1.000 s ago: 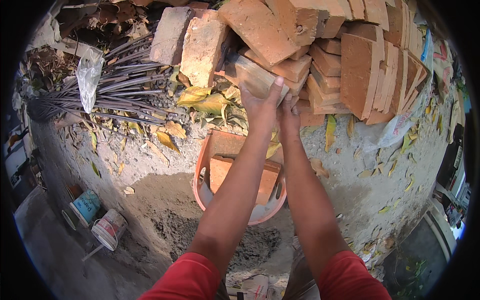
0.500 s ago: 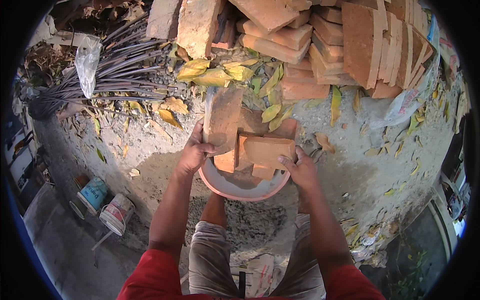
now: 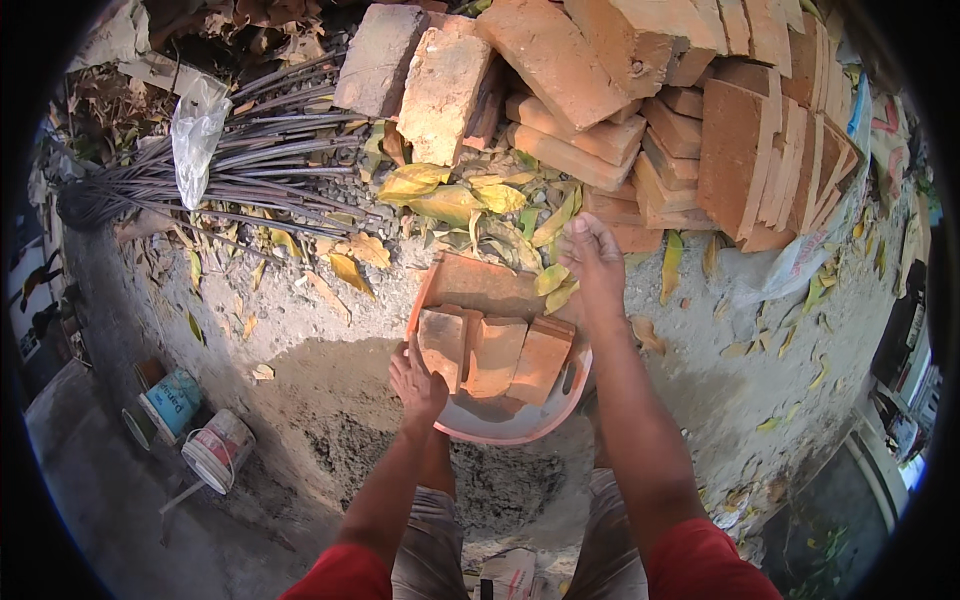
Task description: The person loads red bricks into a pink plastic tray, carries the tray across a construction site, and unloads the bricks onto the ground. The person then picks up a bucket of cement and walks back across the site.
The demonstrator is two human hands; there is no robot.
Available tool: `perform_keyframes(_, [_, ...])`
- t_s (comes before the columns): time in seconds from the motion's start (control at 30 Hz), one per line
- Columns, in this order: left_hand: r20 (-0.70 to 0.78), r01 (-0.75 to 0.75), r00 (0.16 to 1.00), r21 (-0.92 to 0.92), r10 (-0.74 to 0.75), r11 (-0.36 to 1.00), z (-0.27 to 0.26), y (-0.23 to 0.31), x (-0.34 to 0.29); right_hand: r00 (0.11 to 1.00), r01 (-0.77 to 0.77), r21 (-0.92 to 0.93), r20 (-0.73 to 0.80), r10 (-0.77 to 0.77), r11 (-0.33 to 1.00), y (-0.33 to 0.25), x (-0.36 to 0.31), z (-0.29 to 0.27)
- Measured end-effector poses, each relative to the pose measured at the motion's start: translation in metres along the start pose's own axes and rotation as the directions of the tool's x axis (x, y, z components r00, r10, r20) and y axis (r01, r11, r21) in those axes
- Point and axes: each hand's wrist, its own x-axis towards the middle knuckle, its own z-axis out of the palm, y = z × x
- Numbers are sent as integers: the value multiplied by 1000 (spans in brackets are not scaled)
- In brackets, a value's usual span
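Note:
An orange round basin [image 3: 520, 428] sits on the sandy ground in front of me, holding several red bricks [image 3: 497, 352] stood side by side. My left hand [image 3: 415, 380] rests against the leftmost brick at the basin's left rim, fingers spread. My right hand [image 3: 593, 258] is raised beyond the basin's far edge, empty, fingers loosely curled, near yellow leaves and the foot of the stacked red bricks [image 3: 700, 140]. Both forearms come in from the lower edge over my knees.
A bundle of steel rods [image 3: 240, 170] with a plastic bag lies at the upper left. Two paint buckets [image 3: 195, 430] stand at the lower left. Dry leaves [image 3: 450, 200] litter the ground below two large pale blocks [image 3: 420, 75]. A sand heap lies under the basin.
Earlier both hands took a brick from the stack and set it in the basin. Now the right hand has let go and reaches back toward the stack; the left stays on the bricks.

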Motion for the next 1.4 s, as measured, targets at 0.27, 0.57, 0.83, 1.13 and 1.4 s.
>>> perform_keyframes(0.27, [-437, -582, 811, -666, 389, 467, -172, 262, 161, 1000, 1, 546, 22, -16, 838, -126, 52, 91])
perform_keyframes(0.57, [68, 6, 961, -974, 267, 227, -220, 438, 219, 981, -192, -42, 34, 193, 981, 3, -106, -116])
perform_keyframes(0.83, [133, 60, 934, -974, 332, 220, -188, 466, 230, 802, 145, -909, 339, 492, 390, 59, -85, -136])
perform_keyframes(1.13, [220, 67, 937, -874, 270, 482, -213, 458, 240, 638, 347, -850, -95, -764, 395, -104, -45, -122])
perform_keyframes(1.4, [256, 206, 923, -959, 287, 193, -197, 219, 102, 493, 157, -911, -261, -830, 380, -119, 12, -96])
